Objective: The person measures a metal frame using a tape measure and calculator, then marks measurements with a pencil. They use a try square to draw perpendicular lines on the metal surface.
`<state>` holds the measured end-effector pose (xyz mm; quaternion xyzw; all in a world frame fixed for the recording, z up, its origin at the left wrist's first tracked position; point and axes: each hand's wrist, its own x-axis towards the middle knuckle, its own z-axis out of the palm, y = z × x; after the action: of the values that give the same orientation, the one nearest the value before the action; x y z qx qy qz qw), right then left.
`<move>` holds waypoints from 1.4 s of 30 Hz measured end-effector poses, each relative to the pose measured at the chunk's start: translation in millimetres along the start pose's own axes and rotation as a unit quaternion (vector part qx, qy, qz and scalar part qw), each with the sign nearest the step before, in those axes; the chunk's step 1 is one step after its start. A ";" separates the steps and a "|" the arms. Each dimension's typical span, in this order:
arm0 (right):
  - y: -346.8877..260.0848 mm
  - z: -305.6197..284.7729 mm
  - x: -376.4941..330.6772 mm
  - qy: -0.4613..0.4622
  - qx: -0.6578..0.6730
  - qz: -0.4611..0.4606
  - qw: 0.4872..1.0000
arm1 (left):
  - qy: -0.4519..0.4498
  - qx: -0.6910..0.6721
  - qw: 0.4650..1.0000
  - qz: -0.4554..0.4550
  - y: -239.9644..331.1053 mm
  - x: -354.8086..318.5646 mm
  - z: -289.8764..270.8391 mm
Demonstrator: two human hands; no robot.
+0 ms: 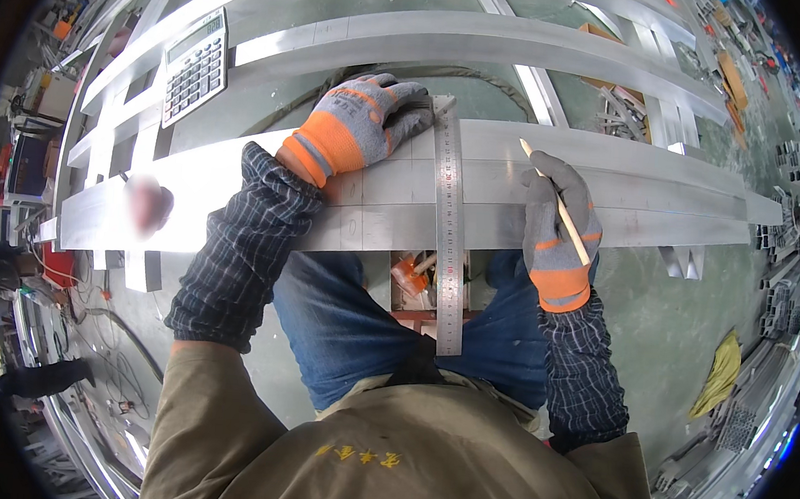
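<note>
A pale aluminium bar (393, 221) lies across in front of me, with thin lines marked on its surface. Across it, pointing toward me, lies a steel ruler (448, 225) whose near end sticks out over my lap. My left hand (358, 126), in a grey and orange glove, is closed over the bar's far edge just left of the ruler's far end; its fingertips are partly hidden. To the right of the ruler, my gloved right hand (557, 228) grips a light-coloured pencil (565, 215), its tip pointing up and away to the left.
A calculator (196, 68) rests on the metal frame at the far left. More aluminium bars (358, 47) run across beyond my hands. Under the bar, between my legs, a box (405, 310) holds an orange item. A yellow cloth (718, 376) lies on the floor at right, near stacked metal profiles (761, 395).
</note>
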<state>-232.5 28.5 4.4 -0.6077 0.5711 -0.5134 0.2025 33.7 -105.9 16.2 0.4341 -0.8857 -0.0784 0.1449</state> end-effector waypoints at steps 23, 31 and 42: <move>-20.9 17.5 23.8 -0.100 -0.041 -0.137 0.985 | -0.051 0.003 0.998 -0.025 6.4 4.2 -10.7; -16.2 32.4 39.0 -0.103 -0.058 -0.071 0.990 | -0.043 0.012 0.999 -0.021 2.4 4.1 -4.9; -11.9 34.4 42.7 -0.108 -0.047 -0.075 0.990 | -0.030 0.006 0.999 -0.027 4.3 2.9 -5.8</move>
<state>-205.0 -18.6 17.6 -0.7096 0.5224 -0.4309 0.1947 30.7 -105.6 23.4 0.4564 -0.8779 -0.0905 0.1134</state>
